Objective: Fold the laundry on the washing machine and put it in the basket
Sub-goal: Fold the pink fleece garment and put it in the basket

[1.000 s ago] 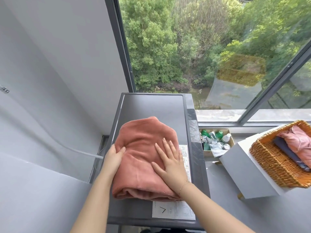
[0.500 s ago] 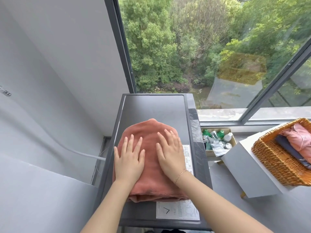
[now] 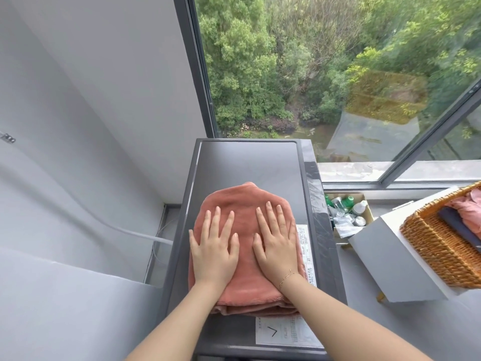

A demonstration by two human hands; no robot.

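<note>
**Both palms flat on the folded towel**

At the far left we see a grey wall (image 3: 78, 126) and a thin white hose (image 3: 135, 234) that runs along it toward the washing machine (image 3: 247, 162). The machine has a dark grey flat top, and its far half is bare.

On the near half of the top lies the salmon-pink towel (image 3: 244, 201), folded into a thick pad with several layers visible at its near edge. Our left hand (image 3: 213, 252) rests on the left part of the towel, palm down. Its fingers (image 3: 217, 220) are straight and spread a little apart, and the thumb points to the right. It grips nothing; it only presses on the cloth.

Just beside it, our right hand (image 3: 277, 246) lies flat on the right part of the towel in the same way. The fingers are straight and slightly fanned, the thumb points to the left, and the two thumbs are near each other but apart. A thin gold bracelet (image 3: 286, 276) is on the right wrist.

A white printed label (image 3: 283, 334) is stuck to the machine top, just in front of the towel.

Further right, on the floor, a cardboard box (image 3: 368, 213) holds bottles. At the far right the wicker basket (image 3: 440, 251) stands on a white box (image 3: 395, 267), well apart from the towel. Inside it we see pink cloth (image 3: 468, 209) and a dark folded piece (image 3: 458, 227).
</note>
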